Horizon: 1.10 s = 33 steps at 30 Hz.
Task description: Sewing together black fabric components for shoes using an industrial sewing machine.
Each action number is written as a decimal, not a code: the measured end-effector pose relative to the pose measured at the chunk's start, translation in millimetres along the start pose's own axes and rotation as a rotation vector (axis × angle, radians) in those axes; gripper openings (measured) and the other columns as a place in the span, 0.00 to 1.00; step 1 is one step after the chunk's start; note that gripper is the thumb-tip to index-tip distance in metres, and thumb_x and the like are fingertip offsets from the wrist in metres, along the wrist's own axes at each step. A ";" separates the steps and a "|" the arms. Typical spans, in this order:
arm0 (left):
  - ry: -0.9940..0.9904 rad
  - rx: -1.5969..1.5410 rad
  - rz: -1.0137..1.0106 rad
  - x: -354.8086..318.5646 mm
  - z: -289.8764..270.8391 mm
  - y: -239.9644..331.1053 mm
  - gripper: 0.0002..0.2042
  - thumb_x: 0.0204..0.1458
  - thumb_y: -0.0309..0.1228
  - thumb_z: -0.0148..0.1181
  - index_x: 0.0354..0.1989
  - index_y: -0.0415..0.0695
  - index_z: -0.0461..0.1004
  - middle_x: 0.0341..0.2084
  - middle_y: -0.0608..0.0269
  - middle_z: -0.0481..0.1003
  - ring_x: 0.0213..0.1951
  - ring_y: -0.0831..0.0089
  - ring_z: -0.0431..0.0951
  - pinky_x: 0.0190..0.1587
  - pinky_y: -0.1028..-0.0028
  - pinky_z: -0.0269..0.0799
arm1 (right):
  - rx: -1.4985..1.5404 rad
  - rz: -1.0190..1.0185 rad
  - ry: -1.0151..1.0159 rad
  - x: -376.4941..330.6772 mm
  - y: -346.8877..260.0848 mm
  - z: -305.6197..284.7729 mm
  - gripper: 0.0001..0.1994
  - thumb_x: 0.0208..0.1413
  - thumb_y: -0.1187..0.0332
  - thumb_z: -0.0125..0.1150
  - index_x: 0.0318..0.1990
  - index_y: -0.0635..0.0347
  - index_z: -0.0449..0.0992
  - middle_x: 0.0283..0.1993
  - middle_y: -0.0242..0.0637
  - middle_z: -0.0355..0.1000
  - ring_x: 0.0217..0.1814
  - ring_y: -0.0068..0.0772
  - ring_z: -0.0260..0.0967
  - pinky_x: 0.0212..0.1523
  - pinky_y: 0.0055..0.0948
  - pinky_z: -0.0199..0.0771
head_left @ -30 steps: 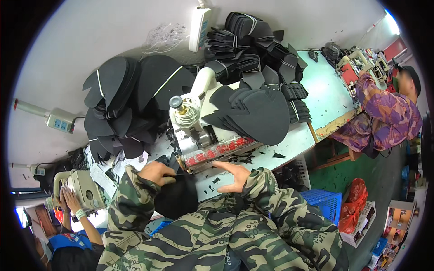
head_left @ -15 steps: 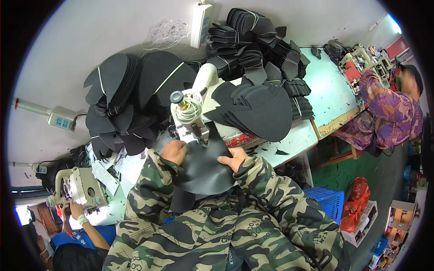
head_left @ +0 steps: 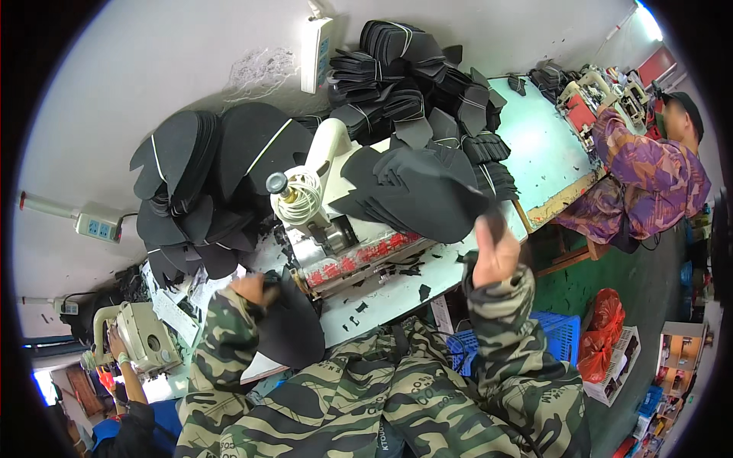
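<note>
My left hand has its fingers curled at the left edge of a black sheet piece with a pointed top. This piece hangs over the table's front edge, left of the machine head, and its left side is slightly smeared. Farther right, my right hand grips the near right edge of a blurred black sheet, thumb up. That sheet lies over a fanned stack of black pieces on the sewing machine. A coil of white cord sits on the machine.
Tied black bundles stand at left, with more behind the machine. Black scraps dot the white table. A blue crate and a red bag are at right. One person sits either side at machines.
My hands have moved apart from the machine's front. My right hand went right to the stack; my left went left and down. The machine bed and its front table strip now show.
</note>
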<state>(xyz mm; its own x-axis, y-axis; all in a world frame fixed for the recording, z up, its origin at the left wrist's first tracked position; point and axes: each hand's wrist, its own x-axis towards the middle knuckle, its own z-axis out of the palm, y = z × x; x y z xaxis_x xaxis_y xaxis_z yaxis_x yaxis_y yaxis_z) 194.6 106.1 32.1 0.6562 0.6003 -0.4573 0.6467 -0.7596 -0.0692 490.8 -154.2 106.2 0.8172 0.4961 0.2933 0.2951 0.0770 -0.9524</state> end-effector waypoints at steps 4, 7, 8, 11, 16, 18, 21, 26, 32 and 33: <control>-0.155 0.083 0.016 -11.1 28.5 -7.0 0.18 0.44 0.41 0.58 0.41 0.44 0.70 0.25 0.50 0.75 0.35 0.54 0.76 0.38 0.61 0.71 | -0.846 -0.327 -0.347 3.9 51.9 -4.3 0.20 0.42 0.69 0.57 0.47 0.61 0.70 0.52 0.46 0.66 0.55 0.49 0.61 0.56 0.40 0.58; -0.146 -0.047 0.024 -28.0 15.1 4.7 0.17 0.42 0.38 0.59 0.41 0.45 0.72 0.27 0.49 0.75 0.36 0.54 0.76 0.41 0.60 0.71 | -0.469 -0.260 -0.532 -31.1 34.0 33.9 0.22 0.40 0.64 0.61 0.47 0.61 0.70 0.48 0.46 0.68 0.50 0.46 0.65 0.53 0.39 0.62; -0.191 -0.114 0.155 -28.1 8.3 7.5 0.16 0.42 0.38 0.59 0.40 0.47 0.74 0.28 0.50 0.76 0.36 0.54 0.76 0.40 0.60 0.70 | -0.339 -0.098 -0.677 -45.3 29.0 43.7 0.23 0.42 0.63 0.61 0.48 0.60 0.70 0.48 0.46 0.69 0.51 0.46 0.65 0.53 0.39 0.63; -0.365 -0.517 0.587 -40.0 -41.8 29.7 0.11 0.44 0.33 0.58 0.37 0.45 0.75 0.28 0.52 0.76 0.34 0.53 0.75 0.39 0.62 0.69 | -0.070 0.015 -1.046 -69.6 36.1 68.5 0.35 0.41 0.59 0.65 0.57 0.60 0.60 0.55 0.51 0.63 0.57 0.47 0.61 0.58 0.36 0.59; -0.197 -1.084 0.145 -21.6 -72.6 71.8 0.10 0.51 0.29 0.51 0.38 0.37 0.70 0.23 0.52 0.72 0.27 0.61 0.76 0.32 0.65 0.70 | 0.267 0.763 -0.907 -81.8 82.1 74.4 0.18 0.45 0.63 0.63 0.42 0.66 0.74 0.37 0.40 0.74 0.39 0.27 0.70 0.44 0.27 0.69; -0.203 -1.187 -0.033 -3.5 -50.5 71.7 0.10 0.51 0.30 0.50 0.37 0.36 0.69 0.21 0.52 0.72 0.27 0.61 0.76 0.31 0.65 0.69 | 0.207 0.788 -0.750 -73.8 81.9 79.3 0.15 0.47 0.65 0.60 0.39 0.68 0.75 0.33 0.39 0.75 0.34 0.25 0.70 0.39 0.26 0.69; -0.165 -0.978 -0.088 19.6 -30.4 69.1 0.12 0.50 0.33 0.50 0.36 0.36 0.71 0.21 0.49 0.73 0.27 0.56 0.76 0.32 0.61 0.69 | 0.092 0.766 -0.700 -59.2 71.5 85.8 0.12 0.48 0.68 0.58 0.36 0.70 0.75 0.30 0.35 0.73 0.30 0.22 0.68 0.33 0.24 0.68; 0.125 -0.754 0.129 52.9 -22.1 81.7 0.13 0.47 0.34 0.48 0.31 0.37 0.74 0.25 0.42 0.73 0.33 0.47 0.73 0.37 0.58 0.67 | 0.314 0.993 -0.657 -69.4 86.1 79.3 0.15 0.49 0.68 0.58 0.40 0.71 0.73 0.35 0.42 0.73 0.33 0.29 0.71 0.37 0.28 0.72; 0.094 -0.891 0.331 59.8 -23.3 62.1 0.11 0.53 0.30 0.45 0.29 0.34 0.70 0.16 0.60 0.71 0.14 0.71 0.71 0.20 0.71 0.64 | 0.491 1.170 -0.851 -74.7 25.0 57.1 0.18 0.55 0.62 0.53 0.50 0.63 0.67 0.38 0.45 0.72 0.27 0.38 0.74 0.22 0.24 0.73; -0.087 -1.080 0.120 46.9 -41.7 62.4 0.09 0.53 0.29 0.44 0.31 0.36 0.70 0.15 0.59 0.70 0.18 0.68 0.74 0.22 0.65 0.65 | 0.350 0.641 -0.658 -71.9 32.4 49.6 0.21 0.52 0.60 0.55 0.49 0.66 0.67 0.43 0.43 0.72 0.39 0.37 0.72 0.39 0.33 0.71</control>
<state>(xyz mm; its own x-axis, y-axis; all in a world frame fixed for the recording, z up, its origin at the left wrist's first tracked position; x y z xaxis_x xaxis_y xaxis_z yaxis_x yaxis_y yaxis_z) 281.9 97.3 43.3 0.7356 0.4849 -0.4730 0.6083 -0.1656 0.7762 417.0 -144.5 50.1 0.3011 0.9080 -0.2914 -0.3577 -0.1757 -0.9171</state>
